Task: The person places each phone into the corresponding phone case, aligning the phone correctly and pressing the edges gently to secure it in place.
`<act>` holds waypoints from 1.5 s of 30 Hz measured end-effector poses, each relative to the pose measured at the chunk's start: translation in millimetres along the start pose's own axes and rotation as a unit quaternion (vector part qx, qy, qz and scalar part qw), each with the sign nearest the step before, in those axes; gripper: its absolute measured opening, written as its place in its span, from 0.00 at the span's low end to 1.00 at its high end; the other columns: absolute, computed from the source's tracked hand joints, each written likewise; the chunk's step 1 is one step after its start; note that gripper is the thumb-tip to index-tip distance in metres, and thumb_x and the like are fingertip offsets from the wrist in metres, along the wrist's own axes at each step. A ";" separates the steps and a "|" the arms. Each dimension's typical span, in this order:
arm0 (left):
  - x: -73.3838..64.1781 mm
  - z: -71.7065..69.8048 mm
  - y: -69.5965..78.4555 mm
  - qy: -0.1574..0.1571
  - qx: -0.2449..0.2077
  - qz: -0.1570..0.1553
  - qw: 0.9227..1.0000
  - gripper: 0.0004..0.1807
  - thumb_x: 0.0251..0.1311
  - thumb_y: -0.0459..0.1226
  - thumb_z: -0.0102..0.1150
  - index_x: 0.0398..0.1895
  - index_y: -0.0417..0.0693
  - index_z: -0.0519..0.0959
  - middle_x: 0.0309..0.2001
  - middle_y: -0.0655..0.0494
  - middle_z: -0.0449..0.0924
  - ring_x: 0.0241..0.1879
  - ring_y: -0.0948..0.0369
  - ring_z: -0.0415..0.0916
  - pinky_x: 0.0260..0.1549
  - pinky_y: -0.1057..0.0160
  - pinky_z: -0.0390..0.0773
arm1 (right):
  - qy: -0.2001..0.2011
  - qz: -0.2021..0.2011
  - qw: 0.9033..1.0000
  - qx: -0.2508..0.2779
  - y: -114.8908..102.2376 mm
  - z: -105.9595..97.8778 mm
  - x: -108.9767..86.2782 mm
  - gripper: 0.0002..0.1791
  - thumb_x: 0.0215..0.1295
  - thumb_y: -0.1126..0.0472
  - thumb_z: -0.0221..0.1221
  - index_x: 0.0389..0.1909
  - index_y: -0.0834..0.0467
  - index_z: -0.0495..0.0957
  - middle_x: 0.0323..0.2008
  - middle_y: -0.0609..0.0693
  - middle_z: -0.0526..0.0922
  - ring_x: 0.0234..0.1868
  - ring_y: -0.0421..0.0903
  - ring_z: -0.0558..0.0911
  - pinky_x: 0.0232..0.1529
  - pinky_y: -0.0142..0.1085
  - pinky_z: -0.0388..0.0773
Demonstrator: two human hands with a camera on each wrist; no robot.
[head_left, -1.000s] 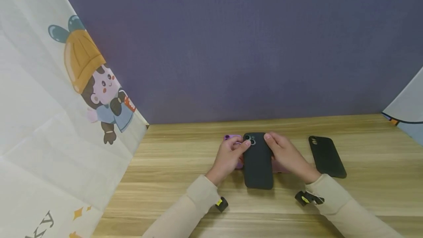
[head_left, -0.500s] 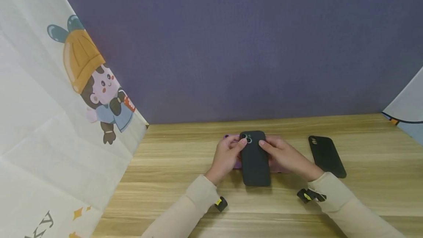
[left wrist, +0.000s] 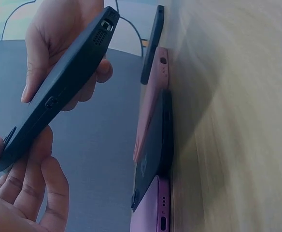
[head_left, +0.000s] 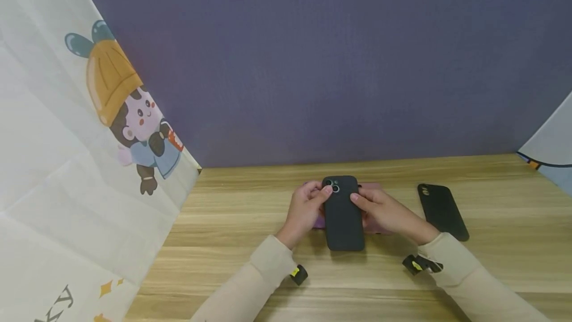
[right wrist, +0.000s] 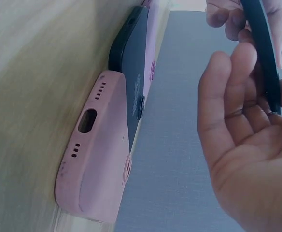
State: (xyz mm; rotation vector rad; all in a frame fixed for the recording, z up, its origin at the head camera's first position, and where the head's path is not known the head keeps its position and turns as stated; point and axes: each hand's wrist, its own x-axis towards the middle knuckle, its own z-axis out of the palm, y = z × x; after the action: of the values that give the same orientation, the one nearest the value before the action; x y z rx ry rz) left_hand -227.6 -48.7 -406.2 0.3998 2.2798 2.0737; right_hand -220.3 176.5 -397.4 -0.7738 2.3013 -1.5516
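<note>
A phone in a black case [head_left: 345,222] is held up above the table, its camera lenses facing me. My left hand [head_left: 304,210] pinches its upper left side, thumb beside the lenses and fingers behind. On the opposite edge, my right hand [head_left: 385,211] grips it with the thumb on the back. The left wrist view shows the case's long side with its button and the cutout at the bottom end. Behind the hands, a pink phone case [right wrist: 100,154], a dark phone [right wrist: 135,72] and a purple phone case [left wrist: 148,208] lie in a row, partly hidden in the head view.
A black phone case [head_left: 444,212] with a camera cutout lies on the wooden table [head_left: 250,193] to the right. A dark blue panel [head_left: 313,63] stands along the back edge. White cloth [head_left: 44,163] with a cartoon print borders the left side.
The phone has shifted slightly left and away from me. The right thumb has slid from the top corner down to the upper right edge; the left hand keeps its grip.
</note>
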 end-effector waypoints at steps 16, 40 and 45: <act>1.5 0.9 -2.1 -0.007 -0.052 0.002 0.999 0.14 0.73 0.39 0.58 0.39 0.31 0.77 0.23 0.62 0.81 0.18 0.65 0.77 0.21 0.67 0.79 | 0.004 -0.013 1.000 -0.002 -0.2 1.8 0.4 0.24 0.84 0.56 0.43 0.59 0.74 0.73 0.33 0.51 0.86 0.27 0.40 0.81 0.30 0.38 0.82; 2.9 -1.2 -1.6 -0.038 -0.157 -0.017 0.987 0.12 0.72 0.36 0.56 0.27 0.51 0.73 0.23 0.67 0.82 0.21 0.68 0.77 0.26 0.67 0.78 | -0.013 -0.035 0.999 0.023 -2.0 2.2 -0.6 0.24 0.84 0.58 0.42 0.63 0.75 0.70 0.47 0.70 0.84 0.36 0.41 0.88 0.36 0.40 0.87; 2.5 -1.1 -0.8 -0.037 -0.158 -0.019 0.987 0.12 0.73 0.36 0.55 0.27 0.52 0.74 0.23 0.67 0.80 0.21 0.68 0.75 0.27 0.67 0.77 | -0.011 -0.039 0.999 0.016 -3.0 1.7 -1.2 0.23 0.84 0.58 0.42 0.63 0.74 0.71 0.44 0.68 0.85 0.33 0.41 0.87 0.34 0.40 0.86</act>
State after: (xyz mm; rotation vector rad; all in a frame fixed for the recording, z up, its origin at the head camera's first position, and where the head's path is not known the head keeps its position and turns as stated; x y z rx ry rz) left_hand -230.4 -49.3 -406.5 0.4039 1.8586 2.3034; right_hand -217.6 174.9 -395.5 -0.8771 2.2505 -1.5999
